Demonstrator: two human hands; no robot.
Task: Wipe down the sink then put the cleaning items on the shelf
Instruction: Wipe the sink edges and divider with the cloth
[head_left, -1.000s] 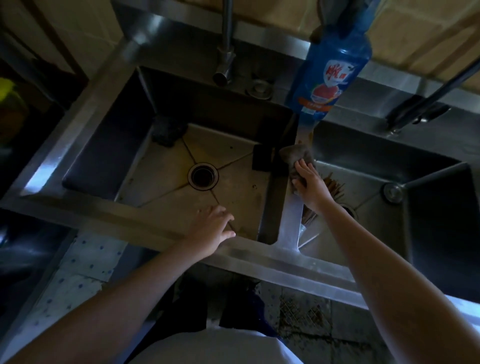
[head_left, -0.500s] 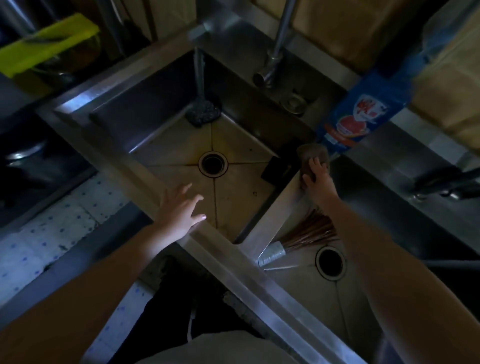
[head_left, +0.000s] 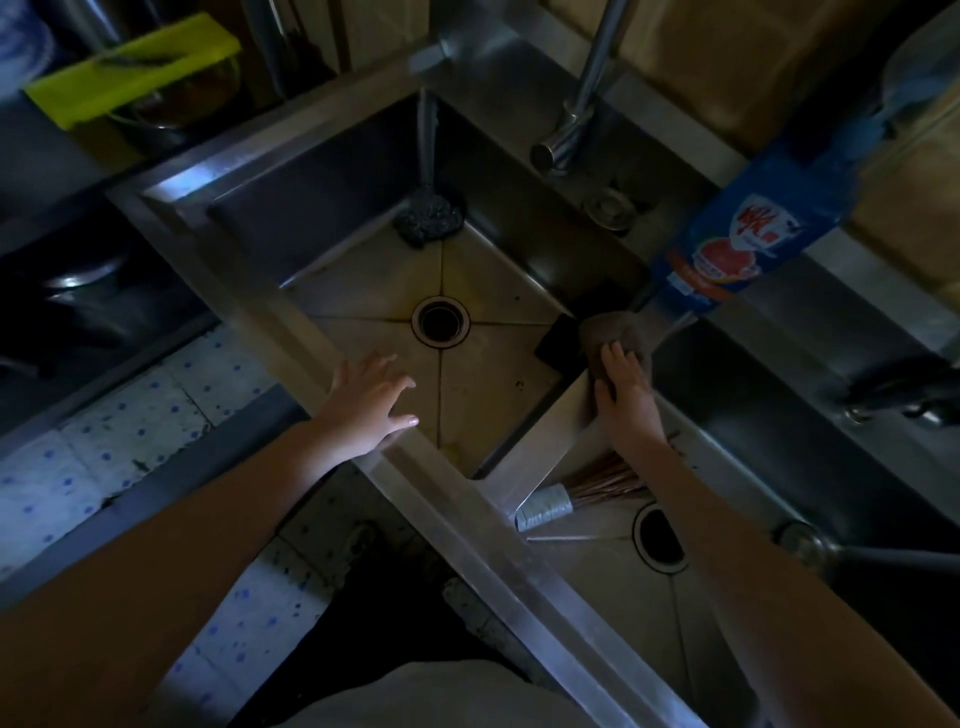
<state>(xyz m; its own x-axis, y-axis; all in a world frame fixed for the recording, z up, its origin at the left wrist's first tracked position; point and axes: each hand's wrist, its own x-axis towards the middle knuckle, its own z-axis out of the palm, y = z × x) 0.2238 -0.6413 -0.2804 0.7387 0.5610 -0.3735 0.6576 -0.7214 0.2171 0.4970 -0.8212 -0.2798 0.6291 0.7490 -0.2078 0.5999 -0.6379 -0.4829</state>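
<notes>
My right hand (head_left: 623, 397) presses a brownish cloth (head_left: 610, 335) onto the metal divider (head_left: 550, 447) between the two basins of a steel sink (head_left: 488, 540). Its fingers lie over the cloth's near part. My left hand (head_left: 371, 408) rests with spread fingers on the sink's front rim, holding nothing. A blue dish soap bottle (head_left: 737, 239) stands on the back ledge just beyond the cloth. A dark steel-wool scrubber (head_left: 428, 215) lies in the far corner of the left basin. A dark sponge (head_left: 558, 340) leans against the divider inside that basin.
A bundle brush (head_left: 576, 493) with a taped handle lies in the right basin near its drain (head_left: 660, 538). The faucet (head_left: 571, 119) hangs over the left basin, whose drain (head_left: 440, 321) is open. A yellow-green item (head_left: 130, 67) sits on a bowl at the far left.
The view swung to the left, so the sink now appears diagonal. My right hand kept the cloth at the divider's far end. My left hand stayed on the front rim with fingers spread.
</notes>
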